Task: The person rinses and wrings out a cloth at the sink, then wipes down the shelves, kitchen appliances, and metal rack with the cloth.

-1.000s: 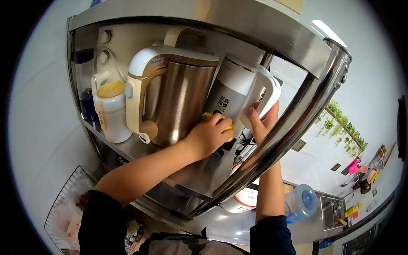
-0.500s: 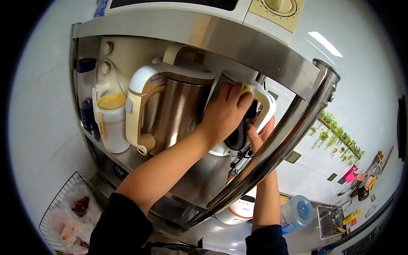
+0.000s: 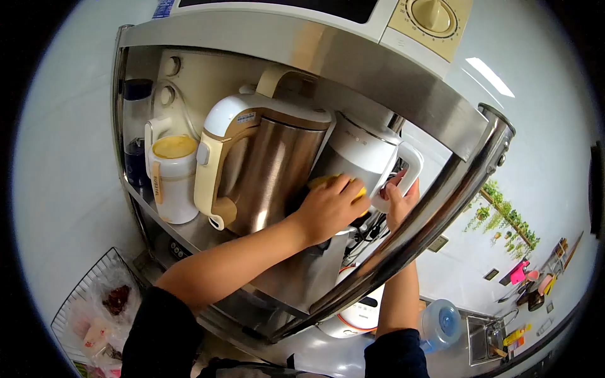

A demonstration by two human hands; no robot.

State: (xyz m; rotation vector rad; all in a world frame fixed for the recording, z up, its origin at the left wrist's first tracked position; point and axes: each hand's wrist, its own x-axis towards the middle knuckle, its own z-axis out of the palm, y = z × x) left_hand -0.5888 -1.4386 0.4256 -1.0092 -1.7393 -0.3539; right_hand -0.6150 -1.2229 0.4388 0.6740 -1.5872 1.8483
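Observation:
A white jug (image 3: 362, 148) with a metallic-looking lower part and a looped handle stands on the right of the steel shelf. My left hand (image 3: 334, 208) is closed on a yellow cloth (image 3: 321, 181), pressed against the jug's lower side; fingers cover much of the cloth. At the lower end of the jug's handle (image 3: 413, 162), my right hand (image 3: 401, 198) is closed round it, partly hidden. Left of the jug is a large bronze-coloured soymilk maker (image 3: 287, 170) with a cream handle.
A steel post (image 3: 403, 239) slants just in front of my right forearm. On the shelf's left stand a white cup-shaped appliance (image 3: 174, 189) and a dark-lidded bottle (image 3: 137, 132). A microwave (image 3: 416, 41) sits above; a wire basket (image 3: 82, 283) is lower left. Cables (image 3: 368, 233) hang below the jug.
My left hand has moved down the jug's side with the yellow cloth, uncovering the jug's white upper part. My right hand stays by the handle. The view has shifted slightly.

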